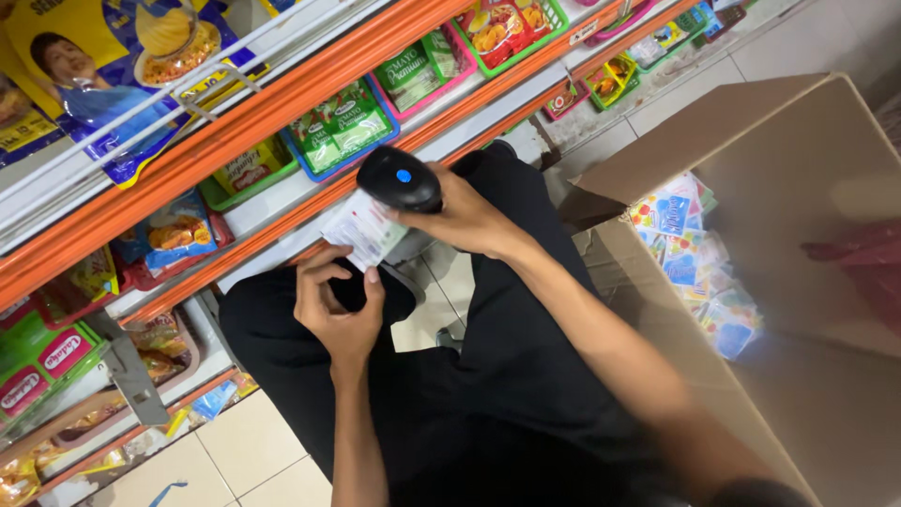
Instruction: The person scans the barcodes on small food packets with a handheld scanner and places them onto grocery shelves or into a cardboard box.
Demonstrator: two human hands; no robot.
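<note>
My right hand (466, 218) grips a black handheld scanner (400, 178) with a blue dot on top, its head aimed down at a small white printed packet (362, 228). My left hand (335, 305) pinches the packet's lower edge between thumb and fingers, just under the scanner. Both hands are above my lap in black trousers (488, 376), close to the shop shelves.
Orange-edged shelves (282, 89) with baskets of sauce sachets and snack packs run across the upper left. An open cardboard box (788, 282) holding several small colourful packets (699, 258) stands at the right on the tiled floor (235, 451).
</note>
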